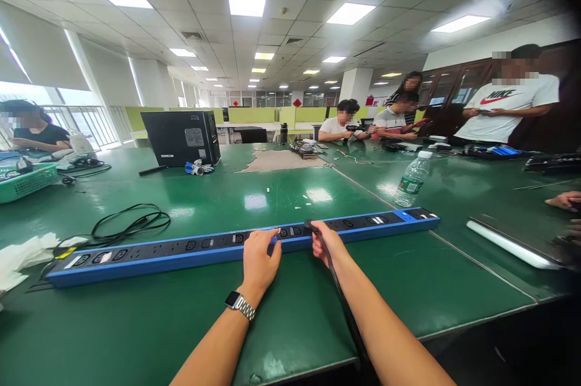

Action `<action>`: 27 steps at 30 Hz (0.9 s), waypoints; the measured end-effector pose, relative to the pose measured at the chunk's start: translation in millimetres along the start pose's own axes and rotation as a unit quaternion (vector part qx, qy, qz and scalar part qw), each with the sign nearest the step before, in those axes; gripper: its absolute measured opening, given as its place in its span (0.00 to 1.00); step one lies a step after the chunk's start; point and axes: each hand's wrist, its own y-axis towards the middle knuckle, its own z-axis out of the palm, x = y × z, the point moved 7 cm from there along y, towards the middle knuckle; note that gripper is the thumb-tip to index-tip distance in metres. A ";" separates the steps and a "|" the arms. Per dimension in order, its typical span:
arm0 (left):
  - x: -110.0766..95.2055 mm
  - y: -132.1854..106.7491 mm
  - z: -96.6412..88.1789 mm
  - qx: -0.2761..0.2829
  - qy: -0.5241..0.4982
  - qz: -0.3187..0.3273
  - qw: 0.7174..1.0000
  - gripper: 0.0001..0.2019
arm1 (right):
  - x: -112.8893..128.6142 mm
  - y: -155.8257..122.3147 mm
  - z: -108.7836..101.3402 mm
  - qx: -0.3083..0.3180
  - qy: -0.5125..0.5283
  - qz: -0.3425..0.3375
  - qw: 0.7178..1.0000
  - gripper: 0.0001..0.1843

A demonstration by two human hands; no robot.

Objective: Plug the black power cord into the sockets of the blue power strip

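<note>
A long blue and black power strip (181, 262) lies across the green table in front of me, with rows of sockets along its top. My left hand (261, 256), with a watch on its wrist, grips the strip near its middle, fingers over the top and thumb at the front side. Just to the right, my right hand (327, 242) is closed around a black plug (310, 226) at the strip's socket face. How deep the plug sits cannot be made out. From it a thick black cable (339, 295) runs down along my right forearm to the table edge.
Behind the strip stand a water bottle (412, 180) and a black computer case (181, 138). Left are a coiled black cord (131, 219), white tissue (22, 259) and a green basket (34, 183). A dark flat device (517, 241) lies right, near another person's hand (565, 200).
</note>
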 end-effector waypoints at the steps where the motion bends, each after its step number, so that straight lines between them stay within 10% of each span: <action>1: -0.4 -0.1 0.0 0.000 0.000 0.000 1.000 0.12 | -0.3 0.0 -0.6 -0.010 -0.008 0.004 1.000 0.20; 11: 3.4 0.3 -1.3 -0.001 0.000 -0.015 1.000 0.15 | 4.9 1.9 -6.4 -0.048 -0.005 -0.116 0.992 0.20; 20: -16.9 -0.8 2.8 0.041 0.045 0.053 0.997 0.27 | -11.3 -31.8 64.8 0.213 -0.177 -0.234 0.932 0.31; 27: 48.9 10.6 -70.7 -0.149 0.083 -0.099 0.980 0.20 | -15.5 -27.9 60.8 0.174 -0.291 -0.277 0.899 0.28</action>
